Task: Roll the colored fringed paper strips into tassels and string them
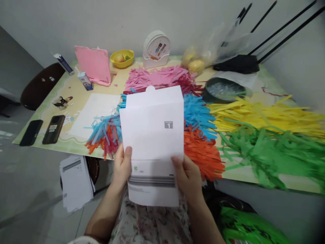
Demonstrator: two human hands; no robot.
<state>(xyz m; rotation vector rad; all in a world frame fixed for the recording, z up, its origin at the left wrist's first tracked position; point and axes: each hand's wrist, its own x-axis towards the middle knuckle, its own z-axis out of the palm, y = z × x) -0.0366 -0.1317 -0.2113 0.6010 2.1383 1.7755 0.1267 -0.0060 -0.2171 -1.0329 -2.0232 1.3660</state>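
Observation:
My left hand [123, 166] grips the left edge of white printed paper [152, 135], thumb on top. On the right edge, my right hand [188, 174] holds the same paper, its thumb also on the front. The paper is upright before me, with a grey box marked 1 and grey bands near its bottom; a second sheet or flap shows at its top. Behind it lie fringed strips in pink [159, 77], blue [198, 112] and orange [203, 154]. The paper hides the middle of these piles.
Yellow strips [264, 115] and green strips [279, 156] cover the table's right side. A dark bowl [208, 96] stands behind them. Two phones [31, 133] lie at the left, near a pink tablet case [93, 64]. Stacked papers [76, 186] rest on a stool below.

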